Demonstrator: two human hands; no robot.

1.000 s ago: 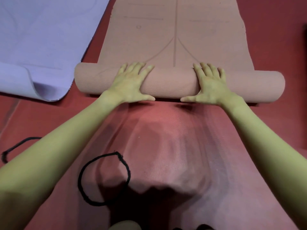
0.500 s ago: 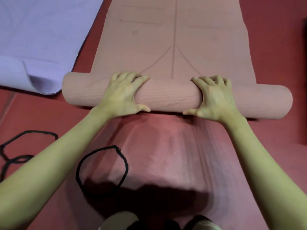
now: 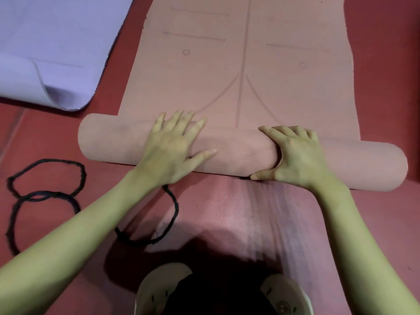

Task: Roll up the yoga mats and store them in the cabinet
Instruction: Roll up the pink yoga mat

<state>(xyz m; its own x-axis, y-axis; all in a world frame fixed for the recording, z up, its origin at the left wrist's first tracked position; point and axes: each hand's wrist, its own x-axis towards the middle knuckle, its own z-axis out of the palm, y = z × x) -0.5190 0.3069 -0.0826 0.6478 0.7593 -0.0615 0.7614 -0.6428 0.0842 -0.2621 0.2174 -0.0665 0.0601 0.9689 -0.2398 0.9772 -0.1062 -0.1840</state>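
Dim, warm indoor light with a reddish cast, and skin looks oddly yellow-green. A dark, soft-edged shadow of the person falls on the red floor [image 3: 227, 251] at bottom centre, so light comes from behind. The wide lens bends straight edges near the borders; detail is slightly soft throughout.

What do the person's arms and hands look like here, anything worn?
Both forearms are bare, with no sleeves in view. The left hand and right hand wear no gloves; no rings, watch or wristbands show. Nails are short and unpainted as far as visible.
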